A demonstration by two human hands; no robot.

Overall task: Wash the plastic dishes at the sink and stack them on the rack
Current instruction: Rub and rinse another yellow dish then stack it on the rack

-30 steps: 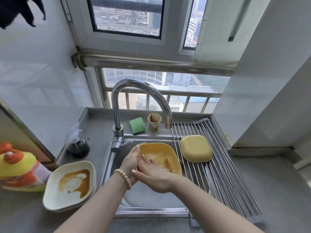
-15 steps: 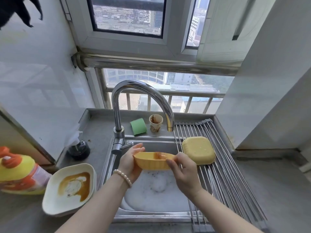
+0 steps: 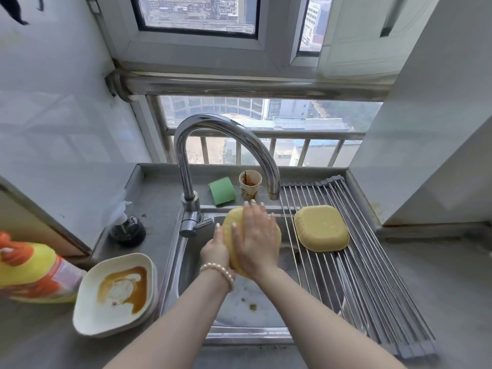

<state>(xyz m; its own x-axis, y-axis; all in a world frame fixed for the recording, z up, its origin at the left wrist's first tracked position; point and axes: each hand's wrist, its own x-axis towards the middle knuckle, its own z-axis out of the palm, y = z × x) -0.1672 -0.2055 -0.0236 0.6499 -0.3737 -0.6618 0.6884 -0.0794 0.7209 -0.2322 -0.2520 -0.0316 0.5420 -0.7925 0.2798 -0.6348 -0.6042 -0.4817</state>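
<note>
Dish [image 3: 232, 222] underside up, long axis front-back

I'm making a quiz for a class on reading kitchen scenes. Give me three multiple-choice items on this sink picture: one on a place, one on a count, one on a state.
1. Where does the green sponge lie?
A. on the ledge behind the sink
B. on the rack
C. in the white dish

2. How many yellow dishes show?
A. one
B. two
C. four

3. How does the yellow dish on the rack lie?
A. upright, full of water
B. on its edge
C. upside down

Answers:
1 A, it sits beside the paper cup.
2 B, one on the rack, one yellow dish in the hands.
3 C, its flat bottom faces up.
</note>
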